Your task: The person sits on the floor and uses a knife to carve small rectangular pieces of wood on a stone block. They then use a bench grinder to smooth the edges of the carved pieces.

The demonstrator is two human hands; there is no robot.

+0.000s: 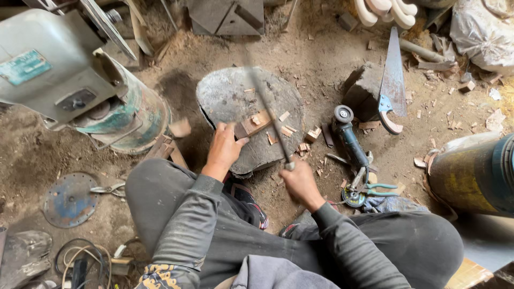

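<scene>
I sit on the ground facing a round stone chopping block (pixel 227 96). My left hand (pixel 225 147) presses a small piece of wood (pixel 252 124) flat on the block's near side. My right hand (pixel 299 181) is closed around the handle of a long thin blade (pixel 266 104), blurred with motion, which slants up and to the left over the wood piece. Wood chips (pixel 286 130) lie scattered on the block and around it.
An angle grinder (pixel 348 142) and teal-handled pliers (pixel 375 188) lie to the right. A hand saw (pixel 392 80) leans on a block beyond. A grey machine (pixel 64 69) stands at the left, a yellow-and-blue cylinder (pixel 474 174) at the right, a round blue disc (pixel 69 199) on the dirt.
</scene>
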